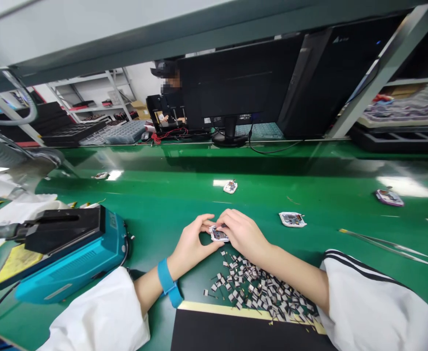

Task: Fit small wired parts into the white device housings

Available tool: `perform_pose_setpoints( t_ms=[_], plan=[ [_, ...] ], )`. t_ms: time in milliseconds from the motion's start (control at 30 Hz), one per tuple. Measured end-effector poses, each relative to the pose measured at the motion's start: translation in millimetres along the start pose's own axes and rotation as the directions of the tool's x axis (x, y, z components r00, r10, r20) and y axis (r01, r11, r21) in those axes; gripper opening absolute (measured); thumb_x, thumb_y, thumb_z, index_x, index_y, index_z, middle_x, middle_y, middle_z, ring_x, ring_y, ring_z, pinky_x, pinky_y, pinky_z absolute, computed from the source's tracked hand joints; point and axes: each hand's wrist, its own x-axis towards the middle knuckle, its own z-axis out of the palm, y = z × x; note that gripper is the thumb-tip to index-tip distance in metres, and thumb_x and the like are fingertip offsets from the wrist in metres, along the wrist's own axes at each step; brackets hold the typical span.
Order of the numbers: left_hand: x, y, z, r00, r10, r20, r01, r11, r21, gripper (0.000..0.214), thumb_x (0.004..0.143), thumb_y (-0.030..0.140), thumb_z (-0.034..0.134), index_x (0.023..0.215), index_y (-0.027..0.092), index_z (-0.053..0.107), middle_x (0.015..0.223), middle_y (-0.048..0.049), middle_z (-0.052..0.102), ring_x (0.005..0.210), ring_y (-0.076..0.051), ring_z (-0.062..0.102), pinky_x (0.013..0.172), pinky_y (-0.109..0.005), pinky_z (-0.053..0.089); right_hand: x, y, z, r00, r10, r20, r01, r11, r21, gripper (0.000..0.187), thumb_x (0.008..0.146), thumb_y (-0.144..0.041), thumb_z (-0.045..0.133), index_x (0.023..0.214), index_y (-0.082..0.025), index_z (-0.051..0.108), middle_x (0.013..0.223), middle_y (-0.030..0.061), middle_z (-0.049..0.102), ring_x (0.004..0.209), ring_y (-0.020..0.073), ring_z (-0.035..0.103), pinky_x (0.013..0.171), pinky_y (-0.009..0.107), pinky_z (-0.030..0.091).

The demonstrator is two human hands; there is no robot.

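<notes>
Between my hands is a small white-rimmed device housing with a circuit board inside (pixel 219 235), low over the green mat. My left hand (pixel 195 239) grips its left and lower edge with thumb and fingers; a blue wrist strap (pixel 168 280) circles that wrist. From the right, my right hand (pixel 241 231) reaches over the housing, its fingers bent down onto the board's upper part. Whether those fingertips pinch a small part is hidden. Just below the hands, many small grey-white pieces with short dark leads (pixel 261 285) lie in a loose pile.
Similar open housings lie at the back (pixel 230 186), right (pixel 292 219) and far right (pixel 389 197). Metal tweezers (pixel 389 247) rest at right. A blue soldering station (pixel 78 258) stands left; a black mat (pixel 243 331) lies in front. Behind are a monitor (pixel 235 83) and another person (pixel 170 92).
</notes>
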Motion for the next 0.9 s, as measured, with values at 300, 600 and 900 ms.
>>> perform_pose_setpoints(
  t_ms=[300,600,900],
  plan=[
    [-1.8,-4.5,0.2,0.996,0.062,-0.065,-0.066,0.996,-0.067,0.047,0.067,0.022,0.068,0.107,0.017,0.044,0.099,-0.0035,0.059,0.088,-0.013,0.059,0.081,-0.025,0.049,0.0,4.0,6.1,0.986,0.142,-0.091,-0.106,0.941,0.321,0.006,0.078,-0.01,0.056,0.077,-0.015,0.055,0.08,0.0019,0.052,0.074,0.0111,0.051,0.064,0.021,0.043],
    [-1.5,-7.0,0.4,0.998,0.042,-0.044,-0.045,0.997,-0.069,0.044,0.065,0.022,0.069,0.102,0.017,0.046,0.098,-0.0033,0.057,0.089,-0.013,0.059,0.083,-0.025,0.049,-0.6,8.9,8.6,0.99,0.113,-0.088,-0.08,0.945,0.316,0.009,0.077,-0.011,0.054,0.069,-0.015,0.051,0.075,0.0014,0.051,0.069,0.0104,0.049,0.059,0.02,0.041],
    [1.2,-10.3,1.9,1.0,0.018,-0.009,-0.018,0.998,-0.058,0.04,0.063,0.018,0.07,0.096,0.017,0.048,0.096,-0.0022,0.058,0.086,-0.014,0.059,0.081,-0.026,0.049,-3.7,13.0,10.3,0.993,-0.11,-0.052,0.113,0.993,0.041,0.017,0.083,-0.016,0.043,0.067,-0.014,0.049,0.073,0.0049,0.052,0.069,0.0154,0.042,0.063,0.028,0.035]
  ],
)
